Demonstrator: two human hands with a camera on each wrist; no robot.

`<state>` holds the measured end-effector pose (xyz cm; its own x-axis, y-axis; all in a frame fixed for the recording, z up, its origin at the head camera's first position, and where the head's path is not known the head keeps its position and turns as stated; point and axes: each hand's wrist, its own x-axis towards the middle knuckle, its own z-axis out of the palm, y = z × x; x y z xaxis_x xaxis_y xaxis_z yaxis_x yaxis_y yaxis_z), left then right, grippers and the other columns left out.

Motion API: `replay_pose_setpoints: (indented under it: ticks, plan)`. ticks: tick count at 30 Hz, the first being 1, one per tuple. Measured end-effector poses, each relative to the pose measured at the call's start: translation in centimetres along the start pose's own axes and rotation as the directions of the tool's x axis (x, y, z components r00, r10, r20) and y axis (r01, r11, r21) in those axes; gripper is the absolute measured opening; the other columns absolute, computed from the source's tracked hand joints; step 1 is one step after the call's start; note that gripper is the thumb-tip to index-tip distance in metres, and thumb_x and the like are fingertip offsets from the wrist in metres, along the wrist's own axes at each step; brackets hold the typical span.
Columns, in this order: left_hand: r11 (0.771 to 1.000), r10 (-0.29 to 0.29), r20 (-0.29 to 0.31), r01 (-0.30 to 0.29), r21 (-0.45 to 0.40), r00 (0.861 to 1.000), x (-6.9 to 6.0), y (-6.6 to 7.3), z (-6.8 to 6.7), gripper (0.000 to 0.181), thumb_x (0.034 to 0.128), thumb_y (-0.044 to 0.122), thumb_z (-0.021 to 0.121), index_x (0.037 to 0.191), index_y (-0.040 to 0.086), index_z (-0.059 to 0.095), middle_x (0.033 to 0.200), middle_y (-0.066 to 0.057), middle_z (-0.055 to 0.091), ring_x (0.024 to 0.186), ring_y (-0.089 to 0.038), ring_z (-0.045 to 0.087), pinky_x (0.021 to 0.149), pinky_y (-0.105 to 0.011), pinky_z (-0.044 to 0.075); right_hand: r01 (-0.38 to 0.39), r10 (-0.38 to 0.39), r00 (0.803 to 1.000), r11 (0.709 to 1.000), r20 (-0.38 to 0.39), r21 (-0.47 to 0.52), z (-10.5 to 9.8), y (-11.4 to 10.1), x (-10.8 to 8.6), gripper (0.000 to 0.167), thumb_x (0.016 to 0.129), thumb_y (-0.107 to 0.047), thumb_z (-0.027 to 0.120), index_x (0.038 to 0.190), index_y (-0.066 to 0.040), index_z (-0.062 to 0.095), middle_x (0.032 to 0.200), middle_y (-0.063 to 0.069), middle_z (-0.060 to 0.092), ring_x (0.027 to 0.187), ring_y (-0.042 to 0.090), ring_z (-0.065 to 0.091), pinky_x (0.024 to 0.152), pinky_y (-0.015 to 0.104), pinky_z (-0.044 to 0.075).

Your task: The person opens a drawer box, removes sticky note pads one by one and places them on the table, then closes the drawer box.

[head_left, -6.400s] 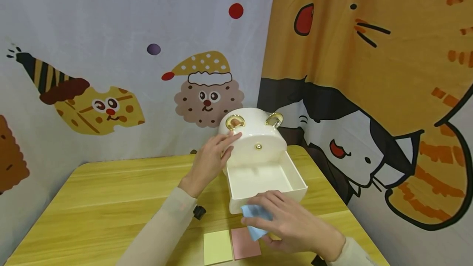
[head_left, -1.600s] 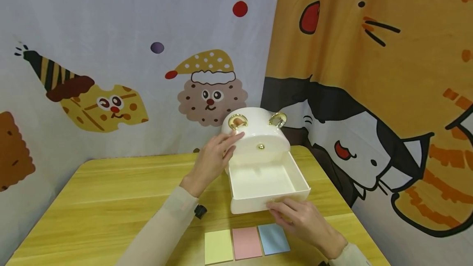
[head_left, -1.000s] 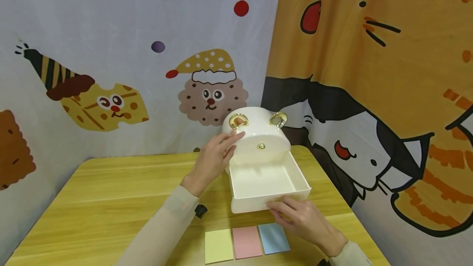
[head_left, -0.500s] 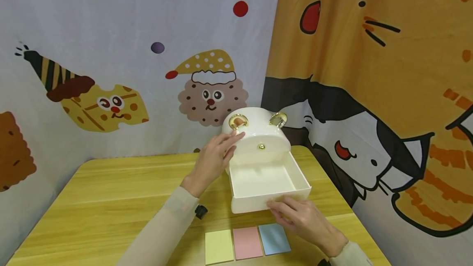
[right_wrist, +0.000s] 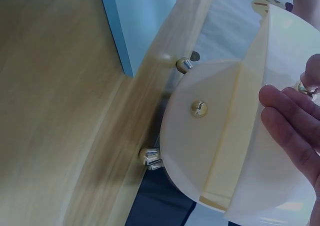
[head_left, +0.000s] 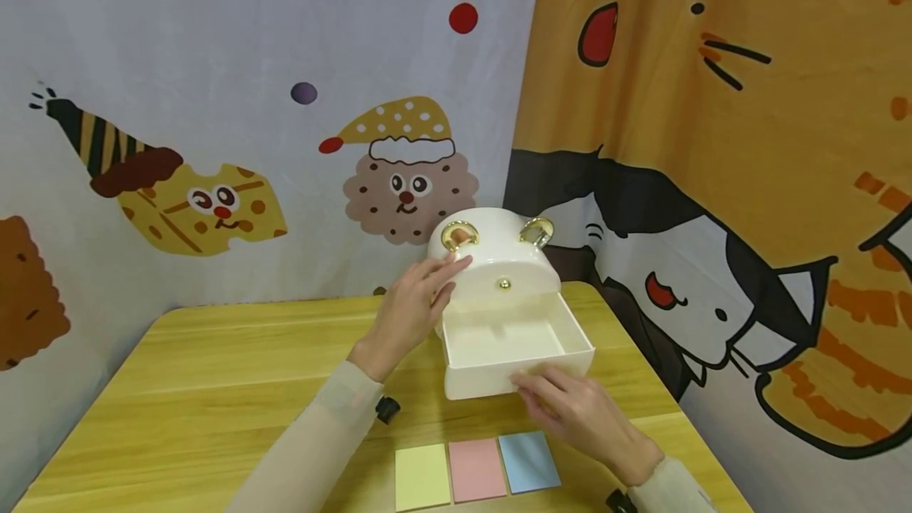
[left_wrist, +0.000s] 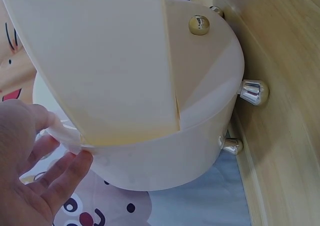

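Note:
A white storage box [head_left: 492, 240] with gold ears and gold feet stands at the table's back right. Its drawer [head_left: 509, 339] is pulled out, the white floor showing. Another gold knob [head_left: 504, 284] sits on the box's face above it, and one more gold knob [right_wrist: 199, 108] below. My left hand [head_left: 408, 303] rests on the box's upper left side with fingers extended. At the drawer's front, my right hand [head_left: 577, 410] pinches the drawer knob [right_wrist: 306, 89] between thumb and fingers. Yellow [head_left: 423, 476], pink [head_left: 476, 469] and blue [head_left: 529, 461] sticky note pads lie side by side nearer me.
The wood-patterned table [head_left: 249, 394] has its right edge close to my right hand. Cartoon-printed curtains [head_left: 214, 38] hang behind the table and along its right side. A black wrist device [head_left: 387, 409] is on my left wrist.
Earlier my right hand held the blue sticky note pad; it now lies beside the pink one. Since half a second ago the drawer has slid slightly inward with my right hand. My left hand stays put.

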<state>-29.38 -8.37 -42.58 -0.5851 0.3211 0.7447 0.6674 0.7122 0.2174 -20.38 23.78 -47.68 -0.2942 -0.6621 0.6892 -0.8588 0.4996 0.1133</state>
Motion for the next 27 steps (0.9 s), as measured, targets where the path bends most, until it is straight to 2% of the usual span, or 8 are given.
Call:
replay_pose_setpoints:
  ticks: [10, 23, 24, 27]
  plan:
    - [1.000, -0.022, 0.024, 0.022, -0.013, 0.999, 0.0, 0.2, -0.3, 0.056, 0.1126, 0.010, 0.078, 0.165, 0.024, 0.068, 0.143, -0.012, 0.079, 0.111, -0.029, 0.077, 0.090, -0.041, 0.070, -0.030, 0.030, 1.000, 1.000, 0.003, 0.006, 0.7, 0.8, 1.1, 0.038, 0.123, -0.034, 0.054, 0.128, -0.014, 0.085, 0.110, 0.001, 0.081, 0.085, 0.012, 0.079, 0.070, 0.020, 0.066]
    - [1.000, -0.002, 0.002, 0.002, 0.000, 1.000, 0.0, 0.1, -0.1, 0.056, 0.1107, 0.009, 0.081, 0.164, 0.023, 0.070, 0.141, -0.013, 0.079, 0.108, -0.029, 0.077, 0.087, -0.040, 0.069, -0.029, 0.029, 0.999, 1.000, -0.022, -0.004, 1.8, 2.2, 2.3, 0.041, 0.122, -0.035, 0.052, 0.126, -0.012, 0.087, 0.112, 0.004, 0.081, 0.089, 0.016, 0.080, 0.075, 0.024, 0.069]
    - [1.000, 0.000, -0.001, 0.000, 0.000, 1.000, -0.1, 0.1, -0.1, 0.056, 0.1105, 0.009, 0.081, 0.164, 0.022, 0.070, 0.141, -0.013, 0.080, 0.108, -0.029, 0.077, 0.087, -0.040, 0.070, -0.031, 0.030, 0.999, 1.000, -0.022, -0.005, 1.9, 2.3, 2.4, 0.041, 0.122, -0.035, 0.053, 0.126, -0.012, 0.087, 0.112, 0.004, 0.081, 0.089, 0.016, 0.080, 0.076, 0.026, 0.069]
    - [1.000, -0.001, 0.002, 0.001, 0.002, 1.000, -0.1, 0.1, -0.2, 0.055, 0.1110, 0.010, 0.081, 0.164, 0.023, 0.070, 0.140, -0.013, 0.080, 0.109, -0.029, 0.077, 0.088, -0.040, 0.070, -0.041, 0.041, 0.999, 0.999, -0.012, -0.004, 2.1, 2.6, 2.4, 0.021, 0.116, -0.024, 0.072, 0.126, -0.012, 0.087, 0.113, 0.004, 0.081, 0.090, 0.016, 0.081, 0.077, 0.027, 0.070]
